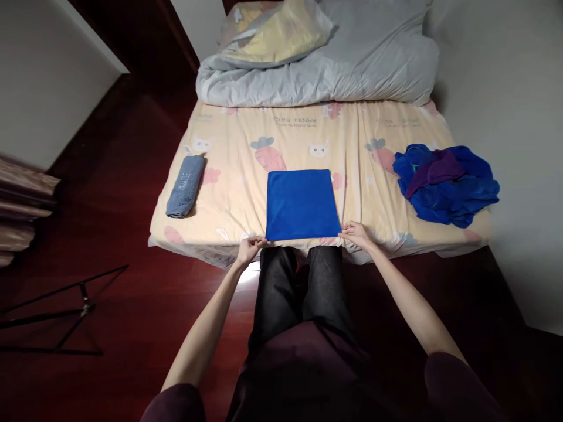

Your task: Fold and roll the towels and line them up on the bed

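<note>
A blue cloth (pixel 302 204) lies flat and roughly square on the bed near its front edge. My left hand (pixel 250 248) pinches the cloth's near left corner. At the near right corner, my right hand (pixel 354 233) has its fingers closed on the cloth's edge. To the left lies a rolled grey-blue towel (pixel 185 186) with lettering on it. A crumpled heap of blue cloths (pixel 457 196) rests at the right side of the bed, with a purple cloth (pixel 437 170) on top.
The bed (pixel 229 126) has a patterned cream sheet, with a grey quilt (pixel 369 64) and a yellow pillow (pixel 285 38) at its far end. Black stand legs (pixel 57 319) are on the floor at left. A wall (pixel 519 176) borders the right side.
</note>
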`<action>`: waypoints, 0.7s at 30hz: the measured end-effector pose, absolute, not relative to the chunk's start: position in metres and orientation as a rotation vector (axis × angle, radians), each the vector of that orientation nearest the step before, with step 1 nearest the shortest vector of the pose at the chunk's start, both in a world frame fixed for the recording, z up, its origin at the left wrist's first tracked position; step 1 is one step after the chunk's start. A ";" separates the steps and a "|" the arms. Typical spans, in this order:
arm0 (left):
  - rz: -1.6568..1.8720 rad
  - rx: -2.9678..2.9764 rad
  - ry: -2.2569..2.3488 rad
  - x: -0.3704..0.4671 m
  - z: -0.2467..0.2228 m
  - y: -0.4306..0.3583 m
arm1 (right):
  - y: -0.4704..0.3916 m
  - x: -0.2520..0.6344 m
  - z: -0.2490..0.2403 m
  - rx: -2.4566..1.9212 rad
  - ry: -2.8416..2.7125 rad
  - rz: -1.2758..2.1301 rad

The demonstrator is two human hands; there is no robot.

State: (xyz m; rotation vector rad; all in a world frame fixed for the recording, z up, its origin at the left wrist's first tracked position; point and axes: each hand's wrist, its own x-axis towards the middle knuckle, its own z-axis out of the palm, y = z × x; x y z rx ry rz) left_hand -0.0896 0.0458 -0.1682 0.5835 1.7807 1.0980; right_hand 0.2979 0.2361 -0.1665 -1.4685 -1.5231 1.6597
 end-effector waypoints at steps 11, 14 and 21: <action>0.970 0.463 1.728 -0.117 -0.160 0.118 | 0.280 0.270 -0.152 -1.657 -1.404 1.696; 0.993 0.452 1.747 -0.137 -0.161 0.161 | 0.316 0.251 -0.155 -1.659 -1.362 1.704; 0.997 0.460 1.866 -0.175 -0.177 0.256 | 0.405 0.203 -0.173 -1.670 -1.359 1.527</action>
